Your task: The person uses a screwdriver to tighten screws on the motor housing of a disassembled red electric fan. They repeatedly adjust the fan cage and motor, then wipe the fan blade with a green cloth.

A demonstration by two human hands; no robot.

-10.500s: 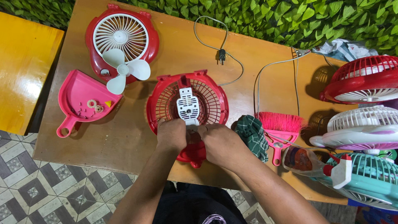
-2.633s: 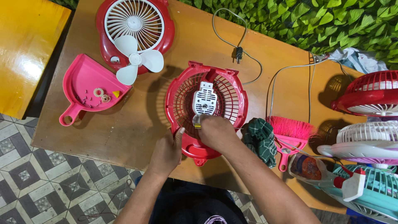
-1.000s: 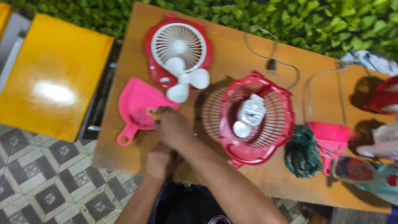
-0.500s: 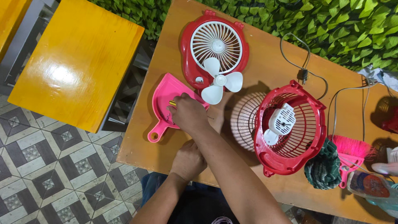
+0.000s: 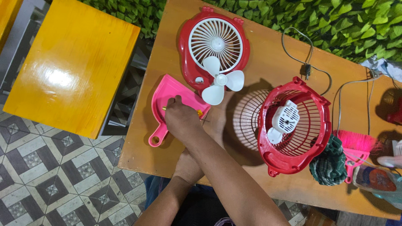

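A clear packet with orange-blue label [image 5: 375, 179] lies far right.

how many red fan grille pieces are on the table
2: one red grille with white vents lying flat at the table's far side, one red cage grille tilted up right of the right hand. More may sit beyond the right edge.

I am at a small fan fixing spot outside. My wooden table [image 5: 268, 54] holds fan parts, green leaves [image 5: 347, 21] grow at the far side, and patterned floor tiles [image 5: 50, 175] lie below.

Patterned floor tiles [image 5: 50, 184], leafy green wall [image 5: 356, 21]
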